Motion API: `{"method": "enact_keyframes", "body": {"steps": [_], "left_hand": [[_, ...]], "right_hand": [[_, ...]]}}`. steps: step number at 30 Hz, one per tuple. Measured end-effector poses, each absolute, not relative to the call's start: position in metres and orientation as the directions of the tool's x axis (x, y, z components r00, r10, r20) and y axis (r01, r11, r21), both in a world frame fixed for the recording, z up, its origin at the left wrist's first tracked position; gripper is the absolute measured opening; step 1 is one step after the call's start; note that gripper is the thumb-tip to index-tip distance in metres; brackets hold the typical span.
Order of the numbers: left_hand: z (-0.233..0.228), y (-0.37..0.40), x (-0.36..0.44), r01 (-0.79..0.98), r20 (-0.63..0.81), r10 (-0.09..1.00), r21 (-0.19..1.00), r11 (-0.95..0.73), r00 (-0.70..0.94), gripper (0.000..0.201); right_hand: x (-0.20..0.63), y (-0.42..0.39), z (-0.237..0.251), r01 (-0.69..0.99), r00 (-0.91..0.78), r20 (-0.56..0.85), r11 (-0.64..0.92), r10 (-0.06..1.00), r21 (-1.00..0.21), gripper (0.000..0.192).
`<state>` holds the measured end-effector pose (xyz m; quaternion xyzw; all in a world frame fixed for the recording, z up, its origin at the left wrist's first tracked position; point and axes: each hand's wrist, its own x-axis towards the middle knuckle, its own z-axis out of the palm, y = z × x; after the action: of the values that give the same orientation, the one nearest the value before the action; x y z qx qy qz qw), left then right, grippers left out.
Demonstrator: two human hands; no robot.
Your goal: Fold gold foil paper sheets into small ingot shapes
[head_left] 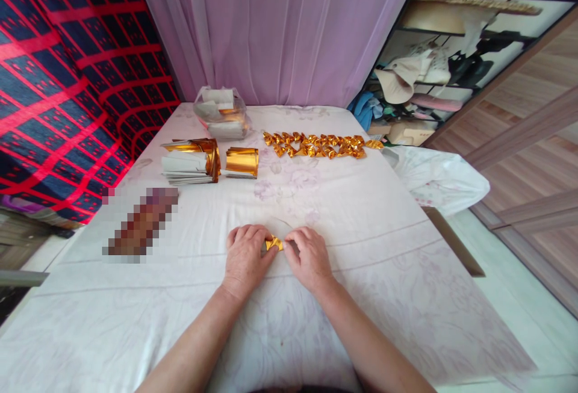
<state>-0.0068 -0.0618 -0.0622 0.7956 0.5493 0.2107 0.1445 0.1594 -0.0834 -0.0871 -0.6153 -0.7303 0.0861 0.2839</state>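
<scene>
Small gold foil piece [273, 244], pinched between both hands' fingertips, on white cloth [361, 212]

Around the left hand [244, 256] and right hand [309, 256], which meet over a small gold foil piece [273, 244], the cloth-covered counter [361, 242] lies bare on every side. Farther out, a row of folded gold pieces [318, 145] stretches across the far middle, well apart from the hands. To the far left stand a stack of gold-and-white sheets [192, 161] and, just beside it, a smaller gold stack [242, 161]; behind them sits a clear plastic bag [222, 113]. A blurred object [141, 223] lies left of the hands. A white bag [436, 179] hangs over the right edge. An open lane runs between the stacks and the gold row.
</scene>
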Motion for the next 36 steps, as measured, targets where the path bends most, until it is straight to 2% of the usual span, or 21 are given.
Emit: {"method": "enact_keyframes", "body": {"steps": [5,18,26,29,32,36], "left_hand": [[-0.063,-0.061,-0.007,0.812,0.173,0.937,0.468,-0.348,0.302,0.005],[-0.065,-0.055,-0.016,0.775,0.109,0.931,0.525,-0.352,0.349,0.016],[-0.064,-0.056,-0.016,0.778,0.117,0.933,0.522,-0.35,0.341,0.017],[-0.064,-0.056,-0.016,0.775,0.117,0.93,0.522,-0.356,0.349,0.018],[-0.064,-0.056,-0.016,0.773,0.125,0.927,0.518,-0.365,0.353,0.017],[-0.065,-0.056,-0.017,0.767,0.124,0.925,0.526,-0.367,0.358,0.02]], "right_hand": [[0.155,-0.084,-0.087,0.881,-0.038,0.296,0.172,0.954,-0.442,0.004],[0.165,-0.082,-0.088,0.797,-0.112,0.287,0.258,0.951,-0.546,0.017],[0.163,-0.084,-0.088,0.822,-0.134,0.302,0.276,0.944,-0.498,0.025],[0.16,-0.084,-0.086,0.831,-0.13,0.305,0.271,0.943,-0.486,0.02],[0.154,-0.085,-0.083,0.854,-0.085,0.294,0.222,0.952,-0.47,0.002],[0.15,-0.086,-0.082,0.874,-0.035,0.263,0.157,0.964,-0.461,0.005]]}}
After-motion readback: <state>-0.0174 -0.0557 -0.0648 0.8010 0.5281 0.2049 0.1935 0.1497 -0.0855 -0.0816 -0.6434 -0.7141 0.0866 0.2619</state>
